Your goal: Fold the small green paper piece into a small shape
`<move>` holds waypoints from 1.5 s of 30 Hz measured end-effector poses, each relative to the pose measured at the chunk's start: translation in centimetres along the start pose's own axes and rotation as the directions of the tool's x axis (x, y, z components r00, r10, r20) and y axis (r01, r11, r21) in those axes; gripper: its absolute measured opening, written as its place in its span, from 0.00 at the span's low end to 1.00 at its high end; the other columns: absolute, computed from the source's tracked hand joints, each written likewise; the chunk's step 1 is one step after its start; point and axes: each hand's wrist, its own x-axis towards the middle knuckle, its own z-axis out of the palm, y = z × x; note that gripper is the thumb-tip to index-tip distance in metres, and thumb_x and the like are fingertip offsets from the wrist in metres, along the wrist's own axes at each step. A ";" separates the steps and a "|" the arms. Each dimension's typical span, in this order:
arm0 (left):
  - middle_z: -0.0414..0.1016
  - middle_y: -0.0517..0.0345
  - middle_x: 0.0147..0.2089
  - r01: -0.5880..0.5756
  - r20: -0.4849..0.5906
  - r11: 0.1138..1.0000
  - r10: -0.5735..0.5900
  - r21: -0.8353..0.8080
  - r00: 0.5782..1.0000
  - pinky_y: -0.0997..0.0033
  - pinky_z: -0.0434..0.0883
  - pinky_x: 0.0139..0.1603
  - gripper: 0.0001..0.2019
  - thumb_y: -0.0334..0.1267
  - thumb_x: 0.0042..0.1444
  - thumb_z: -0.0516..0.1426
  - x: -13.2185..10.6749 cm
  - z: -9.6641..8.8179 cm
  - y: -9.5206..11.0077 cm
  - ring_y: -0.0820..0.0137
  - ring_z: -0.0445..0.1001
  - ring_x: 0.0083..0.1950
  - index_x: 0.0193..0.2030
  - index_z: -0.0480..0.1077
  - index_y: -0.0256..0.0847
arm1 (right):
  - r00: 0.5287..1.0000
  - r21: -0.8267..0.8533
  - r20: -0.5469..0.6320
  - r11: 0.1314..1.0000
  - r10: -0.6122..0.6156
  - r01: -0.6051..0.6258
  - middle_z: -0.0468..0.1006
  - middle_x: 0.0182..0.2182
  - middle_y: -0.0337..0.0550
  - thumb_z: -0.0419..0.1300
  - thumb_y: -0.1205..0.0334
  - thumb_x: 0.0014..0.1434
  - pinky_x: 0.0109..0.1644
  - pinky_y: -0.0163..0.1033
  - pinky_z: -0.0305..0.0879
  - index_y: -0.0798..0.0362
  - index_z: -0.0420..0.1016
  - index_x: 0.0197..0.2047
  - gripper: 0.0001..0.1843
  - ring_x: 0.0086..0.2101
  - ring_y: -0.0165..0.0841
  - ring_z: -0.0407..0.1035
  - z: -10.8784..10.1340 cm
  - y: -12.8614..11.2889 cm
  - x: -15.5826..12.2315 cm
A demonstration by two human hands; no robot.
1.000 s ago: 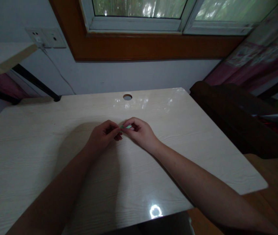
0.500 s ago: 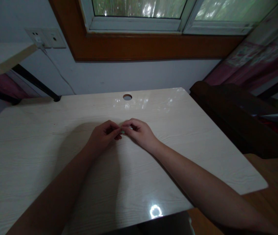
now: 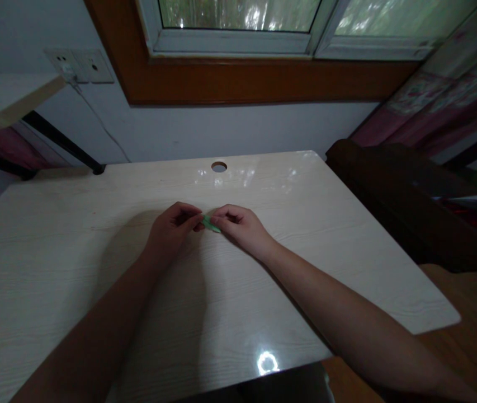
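Note:
Between my two hands is a small green piece [image 3: 211, 224], thin and pointed, looking like folded paper; the fingers cover part of it. My left hand [image 3: 175, 222] pinches its left end between thumb and fingertips. From the other side, the thumb and fingers of my right hand [image 3: 240, 224] are closed on its right part. Both hands are low over the pale wood-grain desk [image 3: 263, 302], near its middle.
A round cable hole [image 3: 218, 167] lies near the desk's back edge. Black legs [image 3: 64, 141] hold up a shelf [image 3: 12, 101] at the left. A white cord [image 3: 99, 120] runs down from the wall socket [image 3: 79, 65]. Dark wooden furniture [image 3: 401, 201] stands on the right.
My left hand has moved slightly left and away from my right hand. More of the green piece shows between the fingertips. My right hand has barely moved.

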 end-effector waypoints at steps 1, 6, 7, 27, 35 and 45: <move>0.78 0.59 0.28 0.006 0.006 1.000 -0.006 0.008 1.000 0.70 0.76 0.36 0.11 0.42 0.53 0.66 0.0 0.0 0.1 0.70 0.78 0.31 0.37 0.73 0.39 | 1.000 -0.017 0.002 1.000 -0.001 0.001 0.81 0.32 0.43 0.65 0.52 0.57 0.41 0.39 0.67 0.54 0.80 0.35 0.13 0.32 0.32 0.72 0.0 -0.1 0.0; 0.80 0.58 0.30 0.022 0.054 0.998 -0.025 0.062 0.998 0.70 0.76 0.37 0.11 0.44 0.54 0.66 -0.2 0.0 0.0 0.69 0.79 0.32 0.37 0.74 0.40 | 1.000 -0.044 0.004 0.999 0.008 -0.008 0.83 0.33 0.45 0.65 0.51 0.57 0.42 0.40 0.69 0.54 0.81 0.35 0.13 0.34 0.33 0.74 -0.1 -0.5 -0.1; 0.80 0.58 0.30 0.022 0.056 0.997 -0.026 0.072 0.998 0.70 0.76 0.38 0.11 0.44 0.54 0.66 -0.2 -0.1 -0.1 0.69 0.79 0.32 0.36 0.73 0.40 | 1.000 -0.048 0.002 0.999 0.009 -0.009 0.83 0.33 0.45 0.65 0.51 0.57 0.42 0.40 0.69 0.54 0.81 0.35 0.13 0.34 0.33 0.74 -0.1 -0.5 -0.2; 0.80 0.58 0.29 0.049 0.038 0.989 -0.055 0.142 0.998 0.70 0.76 0.37 0.10 0.44 0.56 0.64 -0.3 0.0 0.0 0.69 0.80 0.31 0.35 0.72 0.40 | 0.999 -0.192 0.041 0.981 -0.017 0.025 0.79 0.29 0.41 0.66 0.50 0.57 0.34 0.35 0.62 0.54 0.81 0.40 0.16 0.29 0.29 0.68 -0.2 -0.1 -0.1; 0.80 0.56 0.30 0.072 0.047 0.995 -0.075 0.073 0.996 0.68 0.77 0.38 0.14 0.49 0.60 0.60 -0.2 -0.2 -0.1 0.68 0.79 0.31 0.36 0.72 0.39 | 0.998 -0.092 0.058 0.995 0.033 -0.028 0.80 0.31 0.42 0.66 0.50 0.57 0.37 0.36 0.66 0.54 0.80 0.37 0.15 0.30 0.30 0.71 -0.4 0.3 0.0; 0.80 0.55 0.32 0.067 0.143 0.998 -0.069 0.020 0.987 0.67 0.77 0.41 0.12 0.45 0.55 0.64 -0.2 -0.2 0.3 0.68 0.79 0.34 0.39 0.74 0.38 | 0.993 0.074 0.097 0.994 0.074 -0.081 0.82 0.34 0.45 0.67 0.49 0.56 0.42 0.39 0.69 0.55 0.79 0.37 0.17 0.34 0.32 0.75 -0.4 0.0 0.2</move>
